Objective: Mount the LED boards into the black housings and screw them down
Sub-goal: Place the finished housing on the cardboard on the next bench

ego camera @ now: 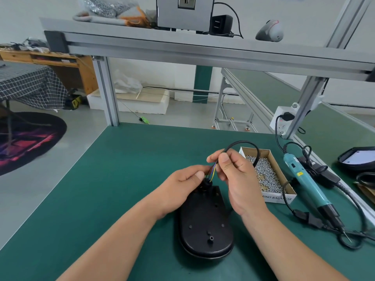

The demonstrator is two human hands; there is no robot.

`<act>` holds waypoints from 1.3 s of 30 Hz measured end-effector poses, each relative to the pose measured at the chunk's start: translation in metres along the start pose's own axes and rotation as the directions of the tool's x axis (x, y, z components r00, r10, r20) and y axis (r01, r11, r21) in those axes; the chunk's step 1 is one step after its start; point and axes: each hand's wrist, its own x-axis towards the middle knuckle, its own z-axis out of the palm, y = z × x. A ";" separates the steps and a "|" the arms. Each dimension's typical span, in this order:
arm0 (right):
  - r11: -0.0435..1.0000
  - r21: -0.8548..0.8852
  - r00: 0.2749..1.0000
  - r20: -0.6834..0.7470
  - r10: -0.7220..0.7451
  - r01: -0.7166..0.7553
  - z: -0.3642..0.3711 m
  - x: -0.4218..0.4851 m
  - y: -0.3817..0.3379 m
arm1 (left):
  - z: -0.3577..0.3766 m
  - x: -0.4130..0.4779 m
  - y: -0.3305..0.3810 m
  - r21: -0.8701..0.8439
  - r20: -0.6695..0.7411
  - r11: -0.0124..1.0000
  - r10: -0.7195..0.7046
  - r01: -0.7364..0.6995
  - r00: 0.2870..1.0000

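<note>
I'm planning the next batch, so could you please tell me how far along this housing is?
Done: black housing lies on the mat. In hand: left hand and right hand pinch coloured wires at its end. Left, apparently: board and screws; screwdriver lies by the screw box.

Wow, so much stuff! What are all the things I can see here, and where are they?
housing: one, black, on the mat in front of the person
cable: one, black, looping up from the housing's far end
wires: a few, blue and yellow among them, between cable and housing
screws: many, silvery, in the box
box: one, brown and white, right of the hands
electric screwdriver: one, teal, right of the box
second housing: one, black with white inside, far right edge
socket: one, white, on the frame post
mat: one, green, covering the bench
shelf: one, grey metal, overhead
left hand: pinches the wires
right hand: pinches the cable
</note>
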 end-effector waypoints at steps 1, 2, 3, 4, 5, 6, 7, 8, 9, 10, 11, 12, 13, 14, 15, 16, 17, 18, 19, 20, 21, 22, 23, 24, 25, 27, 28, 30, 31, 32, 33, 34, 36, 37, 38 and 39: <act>1.000 -0.004 1.000 0.022 -0.003 0.003 0.002 -0.001 -0.001 | -0.002 -0.001 0.001 0.005 0.011 1.000 0.008 -0.008 1.000; 1.000 -0.003 0.999 0.038 -0.002 0.002 0.004 -0.001 -0.003 | -0.003 -0.001 0.001 0.034 0.012 0.999 0.016 -0.016 1.000; 1.000 -0.003 0.999 0.048 0.000 0.000 0.004 -0.001 -0.004 | -0.002 0.000 0.000 0.057 0.009 0.998 0.024 -0.024 1.000; 1.000 -0.002 0.999 0.055 0.003 -0.003 0.005 0.000 -0.004 | -0.001 0.001 -0.001 0.073 -0.003 0.997 0.028 -0.027 1.000; 1.000 -0.005 0.998 0.062 0.006 -0.005 0.005 0.000 -0.005 | 0.001 0.002 -0.002 0.081 -0.022 0.996 0.025 -0.024 0.999; 1.000 -0.013 0.997 0.072 0.001 0.000 0.004 0.000 -0.005 | 0.002 0.003 -0.003 0.087 -0.042 0.996 0.019 -0.016 0.999; 1.000 -0.024 0.997 0.082 -0.011 0.013 0.004 0.000 -0.005 | 0.003 0.004 -0.004 0.090 -0.055 0.996 0.016 -0.011 0.998; 0.999 -0.034 0.995 0.091 -0.025 0.029 0.003 0.000 -0.005 | 0.004 0.005 -0.005 0.097 -0.068 0.995 0.018 -0.011 0.998; 0.998 -0.046 0.994 0.099 -0.038 0.042 0.002 0.000 -0.004 | 0.004 0.005 -0.006 0.111 -0.083 0.994 0.027 -0.017 0.996; 0.997 -0.058 0.993 0.105 -0.047 0.053 0.002 0.000 -0.004 | 0.004 0.006 -0.007 0.131 -0.096 0.991 0.039 -0.026 0.995; 0.996 -0.065 0.993 0.109 -0.053 0.060 0.001 0.001 -0.004 | 0.003 0.006 -0.008 0.148 -0.107 0.988 0.052 -0.036 0.993; 0.996 -0.064 0.992 0.111 -0.054 0.061 0.001 0.001 -0.004 | 0.003 0.006 -0.009 0.165 -0.111 0.985 0.064 -0.045 0.992; 0.996 -0.060 0.992 0.111 -0.052 0.059 0.001 0.000 -0.004 | 0.003 0.006 -0.010 0.193 -0.107 0.980 0.073 -0.051 0.992; 0.997 -0.057 0.993 0.110 -0.050 0.057 0.001 0.000 -0.003 | 0.003 0.006 -0.011 0.233 -0.098 0.971 0.077 -0.053 0.992; 0.997 -0.057 0.993 0.107 -0.050 0.056 0.000 0.000 -0.003 | 0.003 0.006 -0.012 0.272 -0.090 0.961 0.073 -0.046 0.993; 0.997 -0.053 0.994 0.100 -0.048 0.054 0.000 -0.001 -0.003 | 0.002 0.007 -0.013 0.297 -0.089 0.954 0.064 -0.035 0.994; 0.998 -0.039 0.995 0.090 -0.047 0.051 0.001 -0.002 -0.002 | 0.002 0.007 -0.014 0.313 -0.093 0.949 0.056 -0.024 0.994; 0.999 -0.017 0.996 0.072 -0.045 0.047 0.002 -0.002 -0.002 | 0.002 0.007 -0.014 0.324 -0.098 0.946 0.055 -0.021 0.994; 0.999 0.010 0.998 0.045 -0.040 0.039 0.003 -0.003 0.000 | 0.002 0.006 -0.014 0.334 -0.100 0.943 0.055 -0.019 0.994; 0.999 0.035 0.999 0.018 -0.032 0.031 0.003 -0.004 0.001 | 0.003 0.006 -0.014 0.339 -0.101 0.941 0.055 -0.017 0.993; 0.998 0.057 1.000 -0.008 -0.026 0.027 0.004 -0.004 0.002 | 0.003 0.006 -0.013 0.342 -0.100 0.939 0.053 -0.016 0.994; 0.997 0.076 0.999 -0.031 -0.020 0.022 0.005 -0.005 0.003 | 0.003 0.004 -0.012 0.340 -0.094 0.940 0.046 -0.012 0.995; 0.996 0.086 0.999 -0.046 -0.014 0.018 0.006 -0.005 0.004 | 0.004 0.004 -0.011 0.331 -0.091 0.944 0.038 -0.005 0.995; 0.996 0.093 0.998 -0.059 -0.007 0.013 0.006 -0.005 0.004 | 0.003 0.004 -0.010 0.331 -0.087 0.944 0.025 0.006 0.996; 0.995 0.096 0.998 -0.063 0.001 0.006 0.005 -0.006 0.005 | 0.003 0.003 -0.010 0.333 -0.090 0.943 0.009 0.022 0.996; 0.996 0.091 0.998 -0.060 0.002 0.003 0.002 -0.005 0.005 | 0.002 0.004 -0.009 0.330 -0.091 0.943 -0.019 0.048 0.996; 0.997 0.082 0.999 -0.050 -0.004 0.008 0.000 -0.004 0.005 | 0.002 0.004 -0.009 0.323 -0.088 0.945 -0.030 0.056 0.996; 0.997 0.071 1.000 -0.028 -0.002 0.004 -0.003 -0.004 0.005 | 0.000 0.004 -0.008 0.309 -0.085 0.948 -0.048 0.072 0.995; 0.997 0.074 1.000 -0.024 0.003 -0.002 -0.004 -0.004 0.005 | -0.001 0.005 -0.008 0.315 -0.074 0.947 -0.049 0.070 0.996; 0.997 0.073 1.000 -0.019 0.009 -0.008 -0.005 -0.005 0.004 | -0.001 0.005 -0.008 0.324 -0.055 0.944 -0.043 0.058 0.998; 0.998 0.066 1.000 -0.014 0.012 -0.011 -0.006 -0.004 0.003 | -0.002 0.005 -0.008 0.329 -0.030 0.943 -0.033 0.041 0.999; 0.999 0.052 1.000 -0.006 0.017 -0.017 -0.007 -0.004 0.003 | -0.002 0.005 -0.008 0.327 -0.008 0.944 -0.031 0.032 0.999; 0.999 0.024 0.999 0.024 0.038 -0.038 -0.011 -0.001 0.000 | -0.004 0.004 -0.007 0.316 0.013 0.948 -0.042 0.035 0.999; 0.999 -0.003 0.998 0.032 0.051 -0.051 -0.014 0.000 -0.002 | -0.006 0.004 -0.007 0.312 0.027 0.950 -0.046 0.035 0.999; 0.996 -0.065 0.997 0.032 0.066 -0.063 -0.017 0.000 -0.003 | -0.008 0.003 -0.006 0.317 0.043 0.948 -0.050 0.034 0.998; 0.983 -0.169 0.997 0.023 0.078 -0.073 -0.020 0.000 -0.006 | -0.009 0.003 -0.006 0.325 0.063 0.945 -0.054 0.031 0.997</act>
